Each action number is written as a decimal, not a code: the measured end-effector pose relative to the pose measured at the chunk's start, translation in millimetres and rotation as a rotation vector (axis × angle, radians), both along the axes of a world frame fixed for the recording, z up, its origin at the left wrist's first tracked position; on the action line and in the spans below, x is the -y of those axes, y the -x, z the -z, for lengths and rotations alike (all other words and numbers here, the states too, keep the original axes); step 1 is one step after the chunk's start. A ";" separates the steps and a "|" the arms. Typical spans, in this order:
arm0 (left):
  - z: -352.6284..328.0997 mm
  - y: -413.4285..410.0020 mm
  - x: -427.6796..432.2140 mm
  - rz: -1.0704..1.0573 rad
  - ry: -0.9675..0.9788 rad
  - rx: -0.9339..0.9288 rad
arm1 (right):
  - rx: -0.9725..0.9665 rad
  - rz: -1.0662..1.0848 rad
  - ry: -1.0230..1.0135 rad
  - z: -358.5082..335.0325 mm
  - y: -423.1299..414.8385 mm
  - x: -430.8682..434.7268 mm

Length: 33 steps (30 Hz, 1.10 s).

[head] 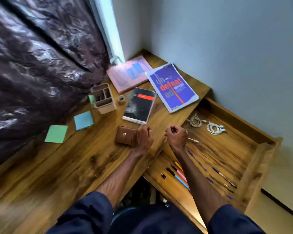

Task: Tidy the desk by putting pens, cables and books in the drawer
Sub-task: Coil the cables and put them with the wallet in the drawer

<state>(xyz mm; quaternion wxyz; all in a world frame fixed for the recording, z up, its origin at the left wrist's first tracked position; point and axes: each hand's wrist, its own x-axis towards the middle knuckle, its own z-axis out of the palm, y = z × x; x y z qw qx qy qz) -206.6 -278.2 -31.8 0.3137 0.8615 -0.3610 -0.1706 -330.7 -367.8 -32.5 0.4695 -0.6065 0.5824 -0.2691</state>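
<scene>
We curl left hand (143, 136) and right hand (176, 136), prob. coiling a thin cable (193, 140); drawer (253, 168) open at 3 o'clock for stowage

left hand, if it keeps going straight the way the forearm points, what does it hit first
Most likely the black book: the left hand points up the desk at its near corner. The brown wallet sits just to its left. Height is unclear.

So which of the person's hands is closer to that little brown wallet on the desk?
Left. The left hand sits right against the brown wallet, at its right edge. The right hand is further right, over the open drawer.
</scene>
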 end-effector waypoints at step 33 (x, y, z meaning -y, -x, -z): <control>-4.9 -149.3 -101.4 -0.643 0.361 -1.047 | -0.262 -0.620 0.380 -26.1 -233.0 30.3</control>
